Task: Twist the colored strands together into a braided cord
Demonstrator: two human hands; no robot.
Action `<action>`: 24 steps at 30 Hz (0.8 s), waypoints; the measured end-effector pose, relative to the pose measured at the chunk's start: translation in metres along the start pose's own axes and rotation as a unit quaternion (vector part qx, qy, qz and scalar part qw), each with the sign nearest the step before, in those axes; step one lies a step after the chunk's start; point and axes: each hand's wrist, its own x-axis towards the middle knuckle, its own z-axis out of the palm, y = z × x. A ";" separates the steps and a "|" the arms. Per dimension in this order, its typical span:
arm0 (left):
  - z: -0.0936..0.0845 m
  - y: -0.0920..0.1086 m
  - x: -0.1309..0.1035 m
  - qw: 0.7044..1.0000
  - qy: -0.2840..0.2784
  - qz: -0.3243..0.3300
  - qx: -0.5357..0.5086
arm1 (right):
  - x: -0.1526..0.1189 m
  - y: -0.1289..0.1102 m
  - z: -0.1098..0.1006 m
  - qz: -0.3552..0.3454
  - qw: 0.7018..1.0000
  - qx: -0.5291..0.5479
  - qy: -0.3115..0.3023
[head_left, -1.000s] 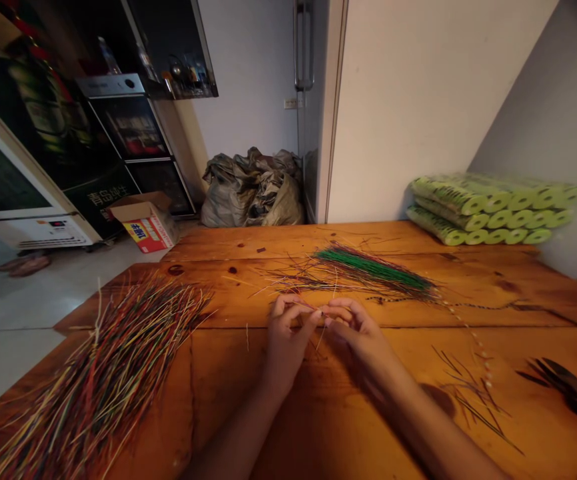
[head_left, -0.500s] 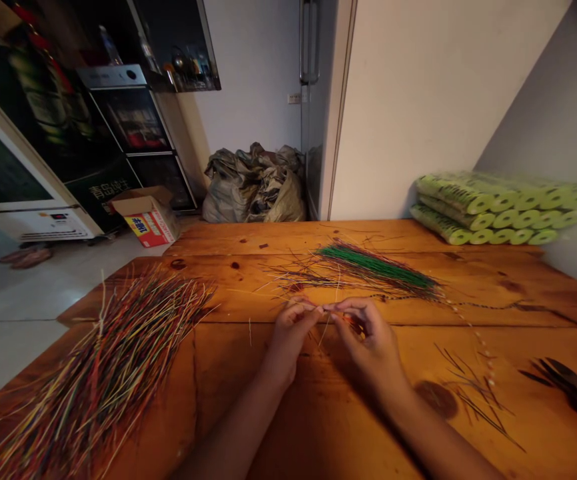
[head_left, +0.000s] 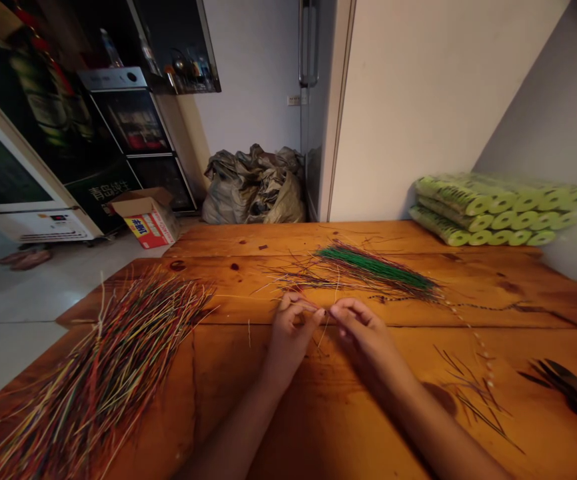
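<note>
Over the middle of the wooden table, my left hand (head_left: 291, 327) pinches thin coloured wires (head_left: 248, 297), one yellowish strand running out to its left. My right hand (head_left: 363, 327) is closed in a pinch just beside it, fingertips close to the left ones. A pale strand (head_left: 337, 283) crosses upright between the two hands, its lower end showing beneath the fingertips. What exactly lies inside each pinch is too small to make out fully. Beyond the hands rests a bundle of green and dark wires (head_left: 376, 267). A large loose bundle of multicoloured wires (head_left: 123, 353) lies at left.
Black-handled pliers (head_left: 563, 383) lie at the right edge, with scattered wire offcuts (head_left: 483, 393) near them. A beaded or twisted string (head_left: 473, 330) trails across the right side. Stacked green-wrapped rolls (head_left: 493, 210) stand at the back right. A cardboard box (head_left: 151, 223) sits on the floor.
My right hand's fingers have curled in and shifted slightly, with the orange-red strands under them no longer showing. My left hand has turned a little, its fingers more spread.
</note>
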 end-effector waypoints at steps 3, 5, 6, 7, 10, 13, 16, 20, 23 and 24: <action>0.000 0.001 0.000 1.000 -0.011 0.011 0.014 | 0.000 0.003 -0.002 0.036 0.997 0.070 -0.010; 0.000 0.001 0.000 1.000 -0.011 0.018 0.024 | -0.001 0.004 -0.002 0.049 0.994 0.088 -0.039; 0.000 0.000 0.001 0.999 -0.008 0.020 0.027 | -0.001 0.004 -0.002 0.057 0.993 0.091 -0.058; 0.000 0.000 0.001 0.999 -0.005 0.022 0.029 | -0.001 0.003 -0.003 0.064 0.991 0.090 -0.076; -0.001 -0.001 0.001 0.999 0.000 0.020 0.027 | 0.000 0.003 -0.004 0.075 0.989 0.075 -0.108; -0.001 0.000 0.001 1.000 0.002 0.012 0.022 | 0.003 0.005 -0.005 0.058 0.993 0.022 -0.103; -0.002 0.002 0.001 1.000 -0.004 0.003 0.020 | 0.004 0.005 -0.006 -0.031 0.992 -0.098 -0.077; -0.003 0.005 0.001 0.999 -0.011 0.014 0.030 | -0.001 -0.002 -0.006 -0.154 0.931 -0.330 -0.018; -0.003 0.008 0.000 0.997 -0.010 0.045 0.058 | -0.006 -0.006 -0.006 -0.242 0.866 -0.438 -0.013; -0.003 0.009 -0.001 0.996 -0.008 0.060 0.068 | -0.007 -0.007 -0.007 -0.269 0.844 -0.464 -0.018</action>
